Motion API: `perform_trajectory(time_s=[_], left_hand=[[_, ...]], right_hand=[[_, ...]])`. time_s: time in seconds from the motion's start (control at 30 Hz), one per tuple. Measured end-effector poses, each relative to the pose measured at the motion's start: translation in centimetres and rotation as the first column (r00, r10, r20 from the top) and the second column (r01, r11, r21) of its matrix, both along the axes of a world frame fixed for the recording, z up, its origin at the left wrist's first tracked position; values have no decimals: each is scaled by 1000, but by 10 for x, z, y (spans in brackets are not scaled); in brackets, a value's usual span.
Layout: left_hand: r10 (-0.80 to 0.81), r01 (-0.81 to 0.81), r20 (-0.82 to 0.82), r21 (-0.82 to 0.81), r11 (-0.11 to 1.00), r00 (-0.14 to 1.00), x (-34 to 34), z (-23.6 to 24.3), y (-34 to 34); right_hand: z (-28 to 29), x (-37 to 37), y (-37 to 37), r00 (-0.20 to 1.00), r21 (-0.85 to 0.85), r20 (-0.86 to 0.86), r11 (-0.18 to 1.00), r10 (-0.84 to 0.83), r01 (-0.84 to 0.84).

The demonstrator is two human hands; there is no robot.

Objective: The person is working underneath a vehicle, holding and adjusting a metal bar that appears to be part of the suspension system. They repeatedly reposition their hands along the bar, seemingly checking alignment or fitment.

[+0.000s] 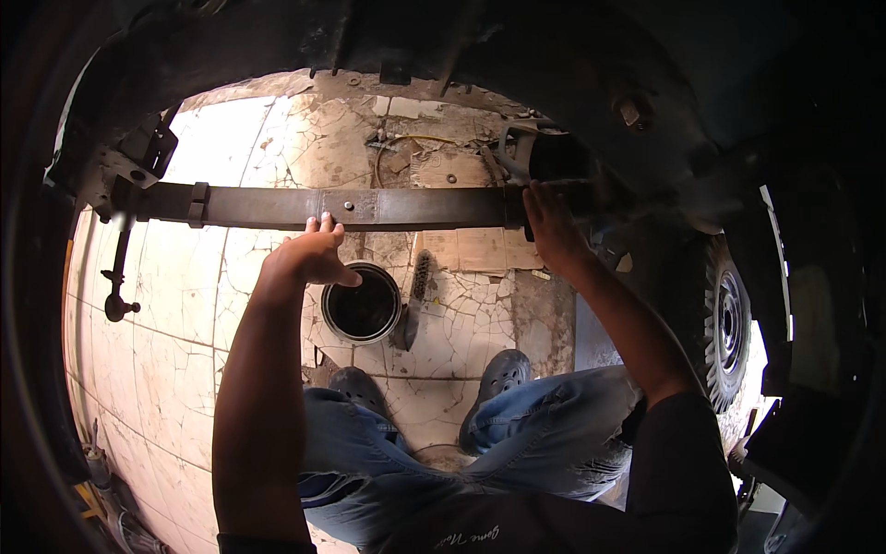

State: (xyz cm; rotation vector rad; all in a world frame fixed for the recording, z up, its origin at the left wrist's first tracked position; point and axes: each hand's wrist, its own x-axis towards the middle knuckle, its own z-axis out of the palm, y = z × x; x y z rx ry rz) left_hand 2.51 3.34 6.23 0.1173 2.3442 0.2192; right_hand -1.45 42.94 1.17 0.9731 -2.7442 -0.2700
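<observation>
A long flat leaf spring (263, 207) spans the view from left to right under a dark vehicle frame. My left hand (314, 256) is open, fingertips at the spring's near edge close to its centre bolt (349, 206), thumb held apart. Further right, my right hand (552, 226) lies against the spring beside a dark clip (513, 208), its fingers stretched out and together; its palm side is hidden. Another metal clip (197, 205) wraps the spring at the left. Below my left hand, a round open can (398, 305) with a dark inside stands on the floor.
A dark-bristled brush (422, 277) lies beside the can. Flattened cardboard (466, 251) covers part of the cracked tile floor (175, 369). A rod with a ball joint (118, 307) hangs at the left. A wheel (729, 319) stands at the right. My shoes are below the can.
</observation>
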Motion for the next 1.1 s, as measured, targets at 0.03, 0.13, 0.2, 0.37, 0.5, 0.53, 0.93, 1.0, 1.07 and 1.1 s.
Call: perform_trajectory(time_s=[0.03, 0.13, 0.2, 0.37, 0.5, 0.53, 0.93, 1.0, 1.07, 1.1], left_hand=[[2, -2, 13, -17, 1000, 1000, -2, 1, 1], [25, -22, 64, -49, 999, 998, -4, 5, 5], [9, -8, 62, -24, 1000, 998, -7, 4, 5], [-14, 15, 39, -20, 1000, 999, -7, 4, -4], [-31, 34, 51, -56, 998, 998, -9, -1, 0], [-50, 53, 42, -78, 996, 998, -10, 1, 3], [-78, 79, 16, -73, 994, 997, -11, 2, 2], [-45, 47, 28, -44, 998, 999, -9, -3, -3], [-39, 40, 25, -45, 998, 999, -9, -14, -9], [-44, 45, 23, -43, 998, 999, -10, -18, -10]], right_hand=[[2, 0, 0, 1000, 3, -17, 1000, -2, 2], [5, -15, -14, 989, 65, 91, 992, -118, 112], [7, -16, -8, 989, 61, 110, 993, -103, 97], [2, -4, -4, 992, 79, 103, 995, -69, 61], [4, -9, -7, 993, 27, 98, 998, -66, 63], [7, -13, -9, 989, -19, 131, 997, -72, 75], [4, -11, 1, 996, 6, 76, 999, -51, 51], [6, -19, -3, 998, 44, 50, 998, -48, 46], [8, -19, -9, 996, 114, 53, 992, -68, 61], [3, -19, -7, 995, 103, 58, 992, -83, 76]])
